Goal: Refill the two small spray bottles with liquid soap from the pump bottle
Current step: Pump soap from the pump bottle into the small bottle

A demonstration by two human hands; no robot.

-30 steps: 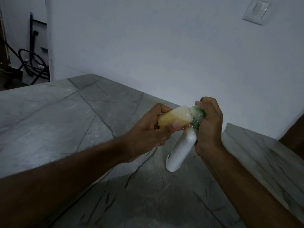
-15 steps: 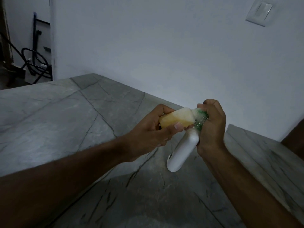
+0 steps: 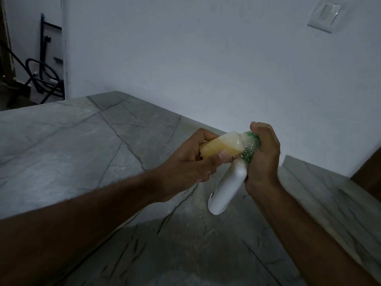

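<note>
My left hand point(image 3: 185, 164) grips a small translucent bottle point(image 3: 222, 147), partly filled with yellow liquid and lying almost on its side, mouth toward the right. Its mouth meets a green, foam-covered top point(image 3: 250, 149). That top belongs to a white bottle point(image 3: 226, 188), which hangs tilted with its base pointing down and left. My right hand point(image 3: 263, 153) is curled round the green top and the white bottle's neck. Both bottles are held in the air above the grey stone counter point(image 3: 82, 151). The joint between them is hidden by foam and fingers.
The counter meets a white wall behind and steps down to a lower ledge point(image 3: 329, 195) on the right. A wall switch point(image 3: 324, 15) sits at the upper right. Black metal frames and cables point(image 3: 41, 79) stand past the counter's far left end.
Both hands keep the same grip and pose on the two bottles. Only the view has shifted slightly.
</note>
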